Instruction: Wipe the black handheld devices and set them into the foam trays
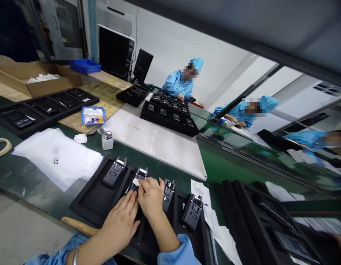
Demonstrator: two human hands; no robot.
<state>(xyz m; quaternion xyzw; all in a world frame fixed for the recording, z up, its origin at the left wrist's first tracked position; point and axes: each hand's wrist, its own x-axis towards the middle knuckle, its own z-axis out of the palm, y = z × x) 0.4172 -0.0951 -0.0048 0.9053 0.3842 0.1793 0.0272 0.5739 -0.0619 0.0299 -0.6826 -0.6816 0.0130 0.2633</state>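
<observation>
A black foam tray (93,198) lies in front of me with several black handheld radios, each having a short antenna stub. My right hand (152,197) pinches a small white wipe (135,182) against the top part of one radio (142,171) near the tray's middle. Fingers stretched out flat, my left hand (119,221) rests over the lower part of that radio and hides most of it. To its left sits another radio (114,172). Just right of my right hand is a radio (168,195), and a further radio (192,212) lies at the tray's right end.
Left of the tray are white sheets (60,156) and a pump bottle (107,140). Behind stand a blue box of wipes (93,115), a white board (159,143) and a loaded foam tray (167,116). Stacked trays (242,206) are on the right. Co-workers (178,82) sit beyond.
</observation>
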